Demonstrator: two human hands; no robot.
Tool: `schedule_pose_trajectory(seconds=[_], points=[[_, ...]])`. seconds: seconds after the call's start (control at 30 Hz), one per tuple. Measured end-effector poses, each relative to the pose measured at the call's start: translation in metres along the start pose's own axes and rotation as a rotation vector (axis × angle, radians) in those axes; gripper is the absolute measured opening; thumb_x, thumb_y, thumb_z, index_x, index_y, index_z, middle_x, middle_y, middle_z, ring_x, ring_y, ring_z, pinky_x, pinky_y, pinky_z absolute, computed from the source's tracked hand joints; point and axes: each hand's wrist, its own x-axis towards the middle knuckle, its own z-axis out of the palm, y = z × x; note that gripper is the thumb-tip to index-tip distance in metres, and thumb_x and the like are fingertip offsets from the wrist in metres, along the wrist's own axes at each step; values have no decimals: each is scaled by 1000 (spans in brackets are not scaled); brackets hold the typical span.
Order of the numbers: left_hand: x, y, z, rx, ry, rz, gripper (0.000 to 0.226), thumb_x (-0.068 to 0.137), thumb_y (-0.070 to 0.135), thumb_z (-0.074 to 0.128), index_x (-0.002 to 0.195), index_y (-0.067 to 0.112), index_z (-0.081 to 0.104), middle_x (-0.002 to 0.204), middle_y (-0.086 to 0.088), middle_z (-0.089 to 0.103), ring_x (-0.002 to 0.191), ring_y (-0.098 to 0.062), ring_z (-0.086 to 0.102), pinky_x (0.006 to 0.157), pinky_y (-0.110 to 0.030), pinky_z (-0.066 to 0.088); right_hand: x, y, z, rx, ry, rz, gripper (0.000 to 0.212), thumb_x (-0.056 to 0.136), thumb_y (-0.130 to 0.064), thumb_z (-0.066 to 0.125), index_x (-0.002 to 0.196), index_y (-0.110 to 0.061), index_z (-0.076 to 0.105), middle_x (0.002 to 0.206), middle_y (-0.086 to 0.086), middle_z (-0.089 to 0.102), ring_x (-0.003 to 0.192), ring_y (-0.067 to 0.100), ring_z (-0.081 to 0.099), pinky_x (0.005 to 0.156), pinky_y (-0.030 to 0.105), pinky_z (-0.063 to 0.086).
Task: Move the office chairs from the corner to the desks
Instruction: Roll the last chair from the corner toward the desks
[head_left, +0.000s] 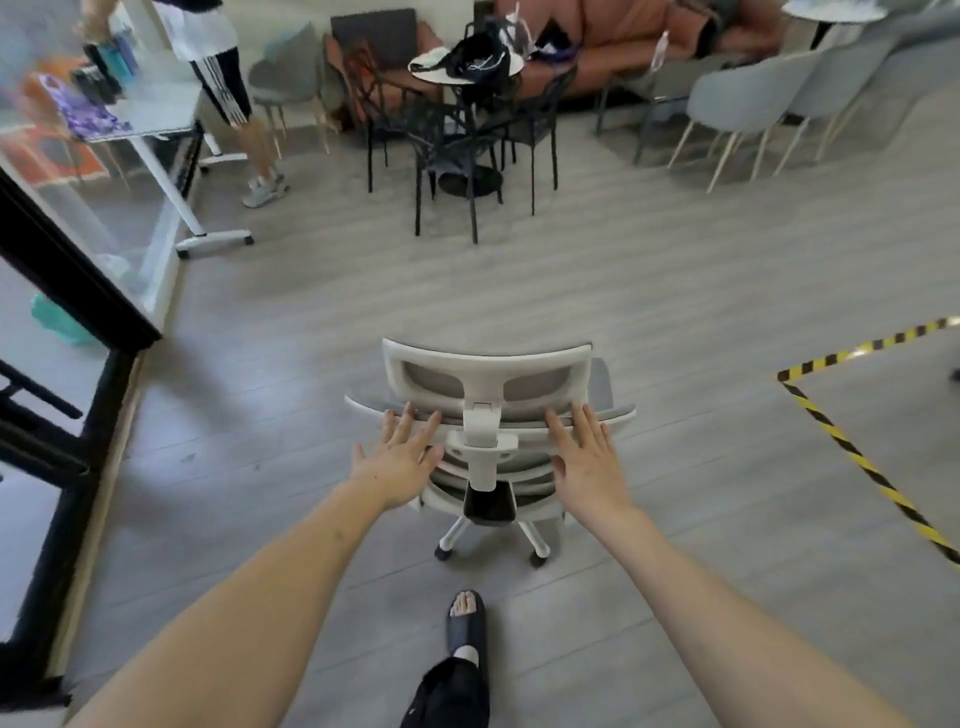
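A white office chair (488, 374) with grey mesh back and headrest stands on castors in the middle of the grey floor, its back towards me. My left hand (400, 457) lies flat against the left side of the backrest, fingers straight and spread. My right hand (587, 457) presses the right side of the backrest in the same way. Both arms are stretched out in front of me. A white desk (156, 109) on a wheeled frame stands at the far left.
A round table (467, 73) with black chairs sits ahead, with grey chairs (753, 98) at the far right. A person (228, 78) stands by the desk. A black-framed glass partition (78, 270) runs along the left. Yellow-black floor tape (852, 457) marks the right.
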Motion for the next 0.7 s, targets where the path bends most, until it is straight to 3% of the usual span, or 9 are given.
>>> schedule_pose_trajectory(seconds=[0.13,0.4,0.6,0.7], points=[[87,52,-38,61,-51,119,58,106,59,17,157,55,-9,168,12,-25,156,-19,-22,119,-72,5,52,52,-21,-1,6,126,70,92,-12,65,157,-20,40,165,23,25,155,38,20,124,55,23],[245,171,-107,148,-168,329,61,105,60,21,159,53,-4,168,12,-26,155,-21,-25,117,-73,-1,147,155,-68,-116,-48,391,71,105,-25,43,164,-26,5,170,18,-6,158,32,-8,128,43,2],[352,276,-139,207,-211,461,64,104,64,23,160,50,-3,167,12,-27,155,-22,-26,116,-73,-2,212,249,-103,-103,-62,563,70,106,-28,39,163,-29,-1,170,14,-13,157,29,-14,128,44,3],[406,331,-146,253,-195,527,65,104,63,25,160,50,-6,167,10,-28,155,-23,-26,117,-73,0,246,309,-113,-64,-40,641,68,105,-27,40,162,-31,3,170,11,-15,156,27,-18,127,48,13]])
